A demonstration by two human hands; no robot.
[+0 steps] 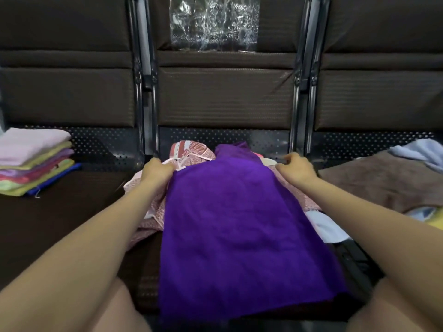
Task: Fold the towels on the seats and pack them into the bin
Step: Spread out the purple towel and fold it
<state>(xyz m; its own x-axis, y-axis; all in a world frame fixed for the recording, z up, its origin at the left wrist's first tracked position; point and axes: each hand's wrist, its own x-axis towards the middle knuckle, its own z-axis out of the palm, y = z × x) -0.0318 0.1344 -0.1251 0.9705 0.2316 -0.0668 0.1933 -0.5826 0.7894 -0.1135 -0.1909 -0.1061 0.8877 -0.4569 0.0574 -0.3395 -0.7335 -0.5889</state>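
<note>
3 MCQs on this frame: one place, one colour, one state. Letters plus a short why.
1. Where is the stack of folded pastel towels?
A. left seat B. middle seat C. in a bin
2. What colour is the large fleecy towel spread on the middle seat?
A. green B. purple C. white
3. What is the left hand doing?
A. hanging idle B. flat on the seat back C. gripping the towel's edge

A: the stack sits at far left. B: it is deep purple. C: the fingers curl at its left edge.
</note>
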